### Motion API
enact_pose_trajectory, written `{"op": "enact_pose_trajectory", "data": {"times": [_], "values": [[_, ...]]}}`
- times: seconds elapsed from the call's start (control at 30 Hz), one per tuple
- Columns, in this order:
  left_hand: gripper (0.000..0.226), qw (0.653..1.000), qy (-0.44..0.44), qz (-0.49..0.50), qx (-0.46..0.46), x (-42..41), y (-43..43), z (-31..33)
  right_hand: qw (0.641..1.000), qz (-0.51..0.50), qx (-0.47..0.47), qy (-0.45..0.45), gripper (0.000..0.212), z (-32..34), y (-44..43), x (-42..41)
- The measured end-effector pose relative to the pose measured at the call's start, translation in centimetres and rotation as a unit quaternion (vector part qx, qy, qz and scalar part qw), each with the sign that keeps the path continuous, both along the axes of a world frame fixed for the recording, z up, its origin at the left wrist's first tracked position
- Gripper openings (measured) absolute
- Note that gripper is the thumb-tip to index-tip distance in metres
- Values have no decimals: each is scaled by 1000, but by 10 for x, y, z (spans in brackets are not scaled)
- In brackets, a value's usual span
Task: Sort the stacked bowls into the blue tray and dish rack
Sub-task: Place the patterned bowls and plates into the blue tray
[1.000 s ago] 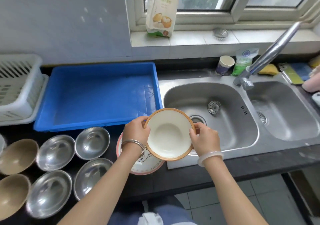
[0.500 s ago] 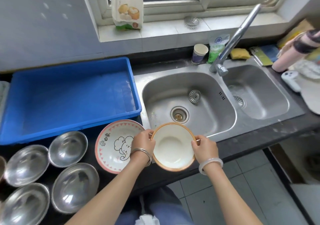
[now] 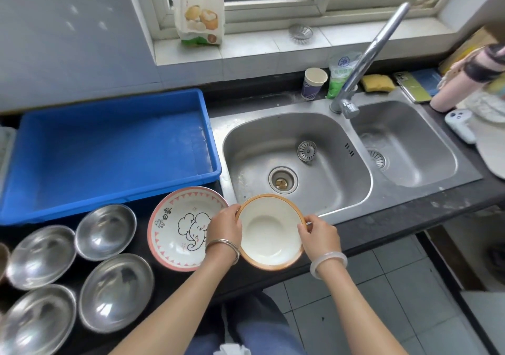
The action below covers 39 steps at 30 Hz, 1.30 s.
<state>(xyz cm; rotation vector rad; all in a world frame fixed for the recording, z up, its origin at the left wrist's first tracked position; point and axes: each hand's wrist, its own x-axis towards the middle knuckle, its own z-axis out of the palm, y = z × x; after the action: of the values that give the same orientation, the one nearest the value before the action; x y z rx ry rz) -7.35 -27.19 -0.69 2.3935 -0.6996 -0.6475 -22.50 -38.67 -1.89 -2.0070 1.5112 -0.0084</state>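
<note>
Orange-rimmed bowl, gripped by left hand and right hand, has shifted right, uncovering elephant plate.

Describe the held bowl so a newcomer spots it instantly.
Find the stainless steel double sink. At its near left edge, the left hand and right hand grip the white ceramic bowl with an orange-brown rim. Its plain inside sets it apart from the pink-rimmed elephant-print bowl beside it.

We count four steel bowls, one elephant bowl, one orange-rimmed bowl, one blue tray, two sink basins, one paper cup and one yellow sponge.
</note>
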Motion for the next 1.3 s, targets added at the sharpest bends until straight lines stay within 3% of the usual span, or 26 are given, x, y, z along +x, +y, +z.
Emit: {"op": "enact_pose_trajectory", "data": {"times": [0.23,0.37,0.53,0.63,0.77,0.93,1.07,1.2,1.3], "values": [[31,998,38,25,-33,1,7,-1,999,36,31,13,26,7,0,2],[30,996,24,69,-45,14,25,2,999,42,-8,-15,33,19,3,11],[36,989,-23,144,-25,50,64,0,982,171,-43,-61,35,26,20,61],[48,983,-21,184,3,68,86,-2,964,264,-37,-17,39,22,34,106],[60,978,26,203,23,82,104,-7,922,360,-32,136,31,8,45,157],[38,976,95,193,30,89,111,-18,930,337,-1,149,26,-7,39,179],[35,964,129,232,16,91,112,-19,936,327,4,132,21,-6,36,183],[47,969,116,220,2,100,117,-14,947,305,37,95,18,4,33,183],[39,961,140,238,-29,112,123,-7,949,306,34,72,17,17,31,188]]}}
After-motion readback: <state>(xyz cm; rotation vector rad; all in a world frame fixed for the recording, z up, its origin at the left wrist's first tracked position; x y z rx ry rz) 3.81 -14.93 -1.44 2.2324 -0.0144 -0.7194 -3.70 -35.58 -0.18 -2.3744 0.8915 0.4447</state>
